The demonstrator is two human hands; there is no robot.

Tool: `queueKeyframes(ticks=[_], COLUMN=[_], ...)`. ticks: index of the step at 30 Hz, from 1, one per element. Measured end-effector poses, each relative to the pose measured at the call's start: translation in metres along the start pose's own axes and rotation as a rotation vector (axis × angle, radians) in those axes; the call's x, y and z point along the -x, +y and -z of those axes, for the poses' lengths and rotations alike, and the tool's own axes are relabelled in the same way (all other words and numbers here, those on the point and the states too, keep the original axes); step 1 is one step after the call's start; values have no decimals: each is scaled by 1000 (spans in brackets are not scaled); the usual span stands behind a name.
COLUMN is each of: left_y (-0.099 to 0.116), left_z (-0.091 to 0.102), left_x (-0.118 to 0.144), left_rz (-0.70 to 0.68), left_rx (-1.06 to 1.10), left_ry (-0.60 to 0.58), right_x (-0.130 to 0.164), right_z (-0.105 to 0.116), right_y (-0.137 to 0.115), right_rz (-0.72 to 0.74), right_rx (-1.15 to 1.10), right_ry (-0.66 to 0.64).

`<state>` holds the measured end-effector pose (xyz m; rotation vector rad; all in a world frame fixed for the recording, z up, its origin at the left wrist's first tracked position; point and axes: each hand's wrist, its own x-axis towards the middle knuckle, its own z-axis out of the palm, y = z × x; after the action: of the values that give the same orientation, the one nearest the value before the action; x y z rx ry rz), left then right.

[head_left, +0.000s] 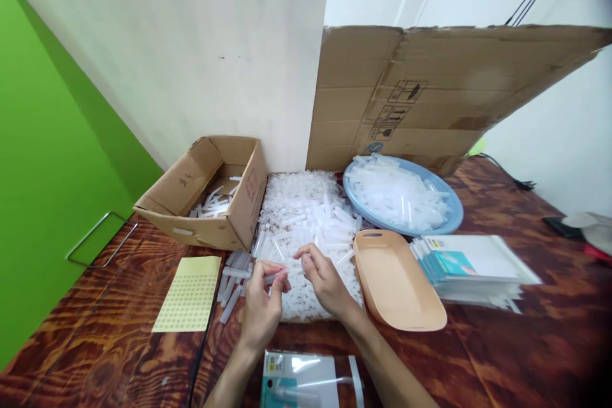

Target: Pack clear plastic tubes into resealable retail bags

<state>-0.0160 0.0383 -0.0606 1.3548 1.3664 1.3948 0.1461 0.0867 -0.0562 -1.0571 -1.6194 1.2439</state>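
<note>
In the head view, my left hand (262, 303) pinches a short translucent plastic tube (273, 278) between thumb and fingers. Close to its right end is my right hand (327, 282), its fingers curled together; whatever sits between them is too small to make out. Both hands hover over a heap of small translucent plastic pieces (299, 299), with tubes (329, 220) lying further back on it. To the left of my left hand, several loose tubes (232, 296) rest on the wooden table. Below my wrists lies a clear plastic bag (306, 366) with a printed card.
A cardboard box (246, 204) with white strips stands back left, beside a yellow sticker sheet (187, 296). On the right are a blue basin (456, 213) heaped with tubes, a peach tray (401, 284) and stacked printed bags (492, 258). A cardboard sheet (354, 89) leans behind.
</note>
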Motion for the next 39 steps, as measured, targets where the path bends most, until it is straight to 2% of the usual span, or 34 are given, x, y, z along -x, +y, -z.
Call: queueKeyframes(ticks=[5, 7, 11, 15, 17, 22, 26, 28, 33, 36, 39], left_y=[1, 2, 1, 0, 0, 0, -1, -1, -2, -6, -16], left_z=[-4, -5, -8, -12, -13, -12, -10, -10, -8, -5, -6], left_x=[2, 2, 4, 8, 9, 10, 9, 10, 16, 21, 24], left_rz=[14, 17, 14, 66, 74, 52, 70, 64, -6, -97, -286], left_rx=[0, -10, -19, 39, 35, -19, 34, 9, -176, -258, -299], left_ry=[-9, -10, -16, -22, -17, 7, -13, -22, 19, -3, -1], right_x=[4, 7, 9, 9, 10, 16, 19, 21, 21, 21, 21], right_z=[11, 12, 13, 18, 17, 10, 13, 13, 5, -3, -14], right_y=[-1, 3, 9, 3, 1, 7, 4, -1, 1, 12, 21], right_rz=[0, -43, -177, -76, -72, -220, -3, 59, -75, -165, -230], right_rx=[-107, -124, -89, -121, -137, -100, -88, -53, -83, -318, -545], right_ry=[-180, -203, -171, -144, -128, -75, -83, -105, -193, -160, -115])
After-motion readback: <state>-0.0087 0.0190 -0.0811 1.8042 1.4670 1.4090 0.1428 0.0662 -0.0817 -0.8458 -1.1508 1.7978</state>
